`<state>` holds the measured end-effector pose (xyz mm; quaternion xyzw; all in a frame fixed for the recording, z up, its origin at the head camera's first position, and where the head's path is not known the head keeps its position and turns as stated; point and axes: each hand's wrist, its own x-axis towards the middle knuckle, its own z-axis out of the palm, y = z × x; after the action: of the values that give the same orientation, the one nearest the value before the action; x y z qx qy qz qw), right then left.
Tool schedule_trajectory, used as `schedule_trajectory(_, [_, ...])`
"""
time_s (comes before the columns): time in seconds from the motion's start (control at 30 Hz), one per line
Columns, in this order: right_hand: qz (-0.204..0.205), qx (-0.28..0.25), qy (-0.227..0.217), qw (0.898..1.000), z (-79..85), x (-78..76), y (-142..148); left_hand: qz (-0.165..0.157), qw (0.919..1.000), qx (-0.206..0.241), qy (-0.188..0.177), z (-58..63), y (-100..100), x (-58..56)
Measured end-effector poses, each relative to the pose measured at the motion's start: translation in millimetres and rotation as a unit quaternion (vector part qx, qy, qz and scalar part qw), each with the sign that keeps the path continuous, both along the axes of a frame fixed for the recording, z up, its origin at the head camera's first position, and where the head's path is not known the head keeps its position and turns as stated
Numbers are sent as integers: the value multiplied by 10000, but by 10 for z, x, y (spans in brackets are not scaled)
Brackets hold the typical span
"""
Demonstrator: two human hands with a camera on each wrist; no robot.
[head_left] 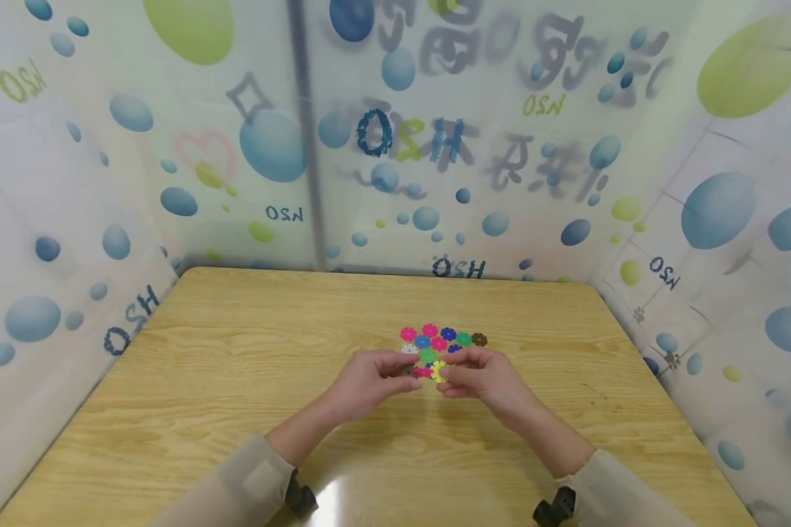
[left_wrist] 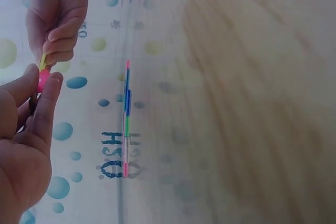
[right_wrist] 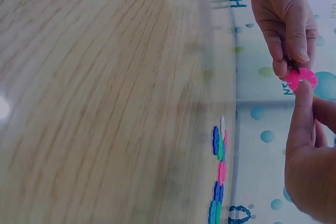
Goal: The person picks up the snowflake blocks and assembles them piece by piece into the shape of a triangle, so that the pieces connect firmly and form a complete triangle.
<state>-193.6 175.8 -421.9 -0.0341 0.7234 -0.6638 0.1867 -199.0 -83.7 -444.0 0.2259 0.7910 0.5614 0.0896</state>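
In front of me my left hand [head_left: 369, 382] and right hand [head_left: 491, 380] are held close together above the table. Between them is a small chain of notched plastic snowflake discs. The pink disc [right_wrist: 302, 78] sits in the middle, touching or joined to its neighbours. My left thumb and fingers pinch a dark disc [head_left: 406, 371], mostly hidden by the fingers. A yellow disc [head_left: 439, 371] is pinched by my right hand. Just beyond the hands lies a loose group of discs: pink [head_left: 430, 331], blue [head_left: 422, 342], green [head_left: 463, 339], brown [head_left: 479, 339] and white [head_left: 409, 349].
The wooden table [head_left: 237, 351] runs back to a patterned curtain [head_left: 395, 219]. Similar curtain walls stand at the left [head_left: 59, 263] and right [head_left: 718, 293]. Dark wrist cameras [head_left: 299, 496] are strapped over the sleeves.
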Motion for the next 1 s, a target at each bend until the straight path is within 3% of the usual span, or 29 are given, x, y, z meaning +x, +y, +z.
schedule_trajectory(0.37, [-17, -103, 96, 9999, 9, 29, -54, 89, 9996, -253, -128, 11, -36, -7])
schedule_trajectory(0.67, [-114, -210, -21, 9997, -44, 12, -47, -151, 9997, -166, -132, 32, -55, 8])
schedule_trajectory(1.0, [-55, -297, 28, 9995, -56, 25, -44, -344, 9965, 381, -654, 35, -23, -12])
